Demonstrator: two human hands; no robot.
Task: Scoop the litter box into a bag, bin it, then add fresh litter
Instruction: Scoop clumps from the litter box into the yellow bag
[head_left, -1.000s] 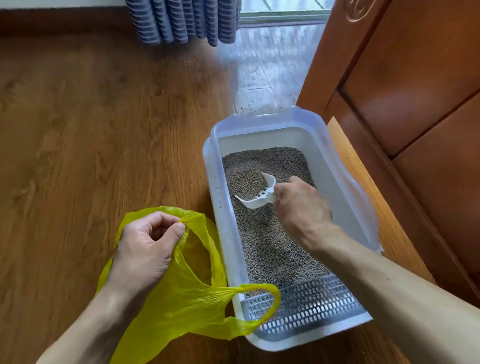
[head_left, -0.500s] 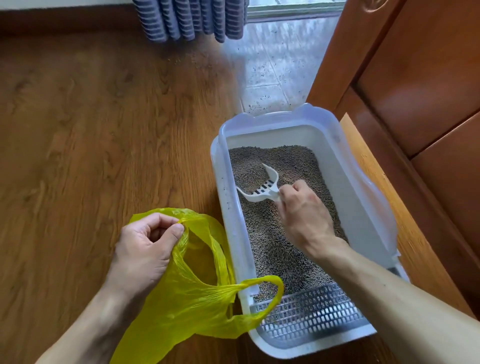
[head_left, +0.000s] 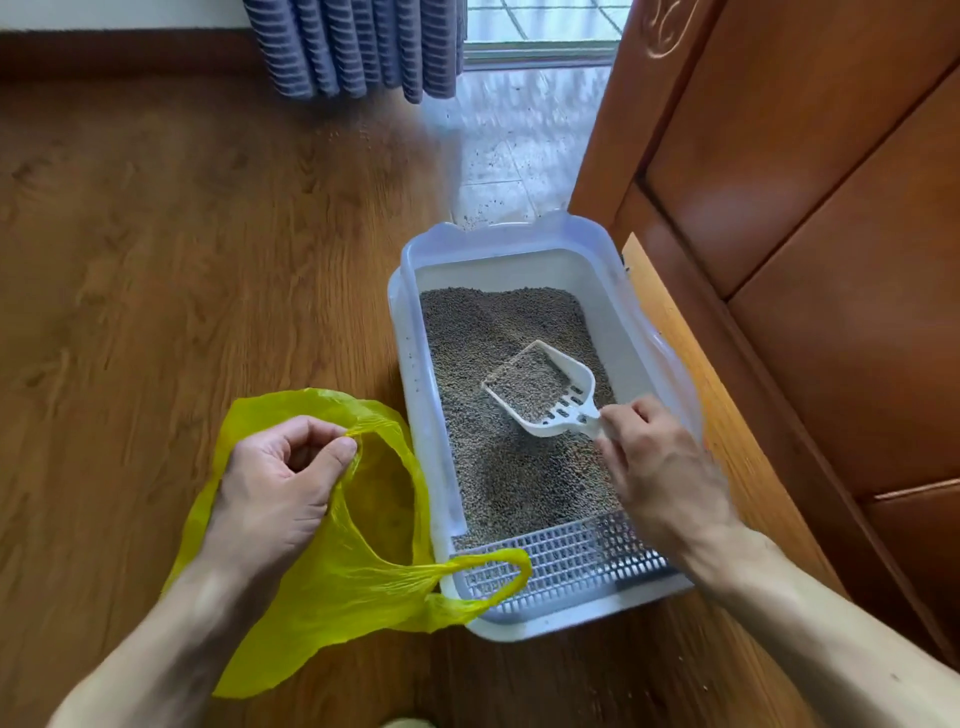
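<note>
Wooden floor (head_left: 182, 260) under litter box (head_left: 410, 322), beside door (head_left: 805, 208).

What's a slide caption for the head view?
Right hand lifts a litter-filled scoop over the litter box while left hand holds the yellow bag open.

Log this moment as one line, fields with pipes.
step: scooping | right hand: holds scoop, loaded, over litter box | left hand: holds bag open | bin: unseen
</note>
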